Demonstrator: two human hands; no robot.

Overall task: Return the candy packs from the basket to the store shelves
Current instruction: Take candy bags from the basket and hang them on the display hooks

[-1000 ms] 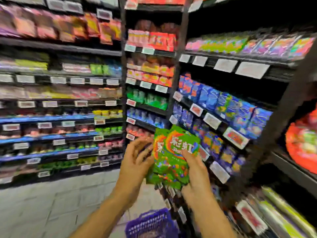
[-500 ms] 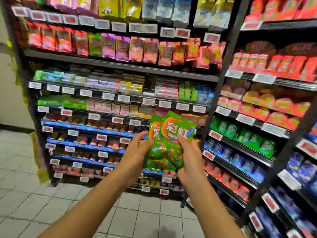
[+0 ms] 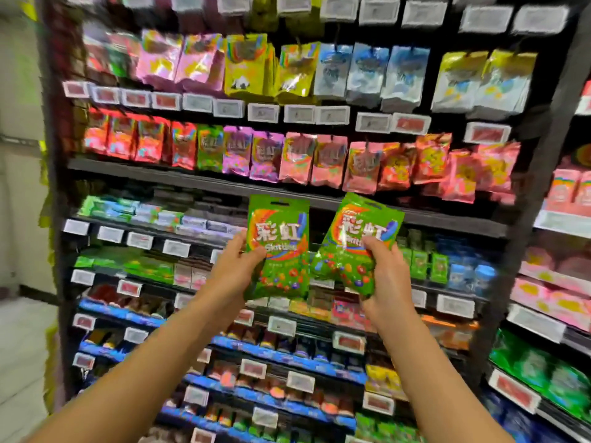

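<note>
We hold two glossy green plastic candy pouches at centre frame: our left hand [image 3: 235, 270] pinches the left pouch [image 3: 277, 247], and our right hand [image 3: 385, 273] fingers curl around the right pouch [image 3: 355, 244]. They look light, soft and crinkly, probably slippery; better gripped near the top hang-hole for hooking beside the green pack hanging on the shelf row [image 3: 209, 148] above.

1. I see glossy plastic film on the left green Skittles pack [image 3: 277, 247]; light glints off its print.
2. The right green Skittles pack [image 3: 358, 241] has the same shiny film, crinkled near the bottom.
3. The hanging pouches [image 3: 406, 75] on the top row look like foil-like, reflective plastic.
4. The shelf frame [image 3: 543, 161] reads to me as dark, matt metal.
5. The price tags [image 3: 299, 114] look like smooth pale plastic; blur hides finer texture.
6. The floor tiles [image 3: 19, 346] appear pale with a slight sheen.
</note>
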